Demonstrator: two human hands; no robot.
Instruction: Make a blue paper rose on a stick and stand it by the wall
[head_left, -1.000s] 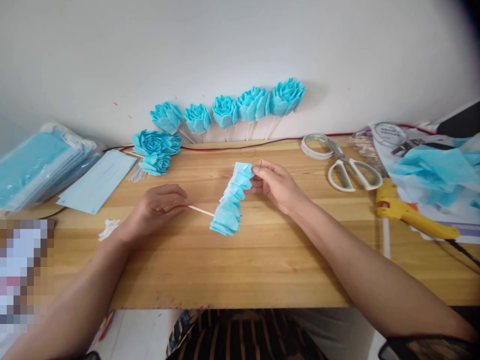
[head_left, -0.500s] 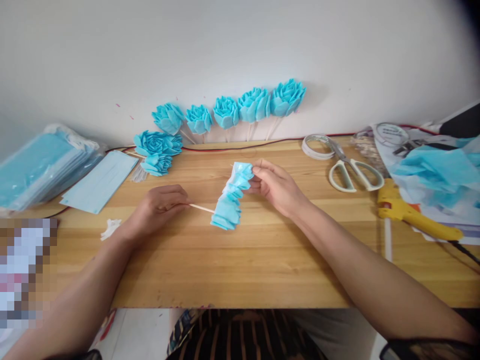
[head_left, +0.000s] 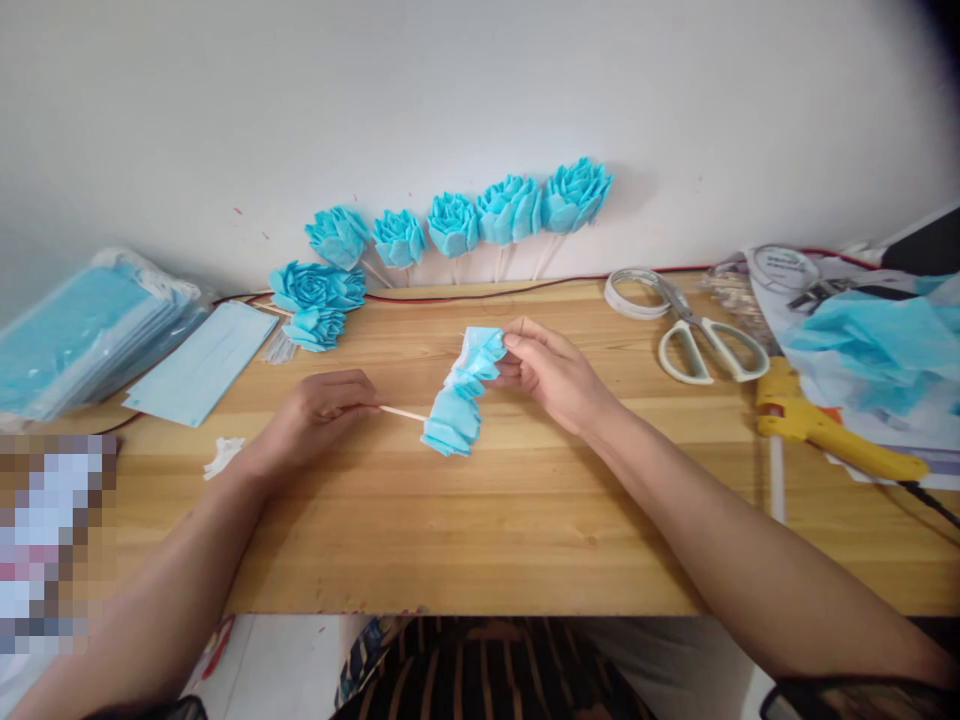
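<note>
My left hand (head_left: 330,410) pinches the near end of a thin wooden stick (head_left: 403,412), which points right. Around the stick's far end sits a light-blue pleated strip (head_left: 450,425), partly wrapped there. The strip's loose end stretches up and to the right, its pale inner side showing along the left edge. Thumb and fingers of my right hand (head_left: 551,370) are closed on that loose end. Both hands hold the piece just above the wooden table (head_left: 480,550).
Several blue flowers on sticks (head_left: 454,225) lean against the wall, with more lying at left. Flat blue masks (head_left: 202,360) and a bagged stack (head_left: 97,320) lie left. At right are a tape roll (head_left: 622,298), scissors (head_left: 709,350), a yellow glue gun (head_left: 832,430) and blue scraps (head_left: 877,345).
The strip has wound a little further around the stick, and its loose stretch between the hands looks slightly shorter. Both hands stay almost in place.
</note>
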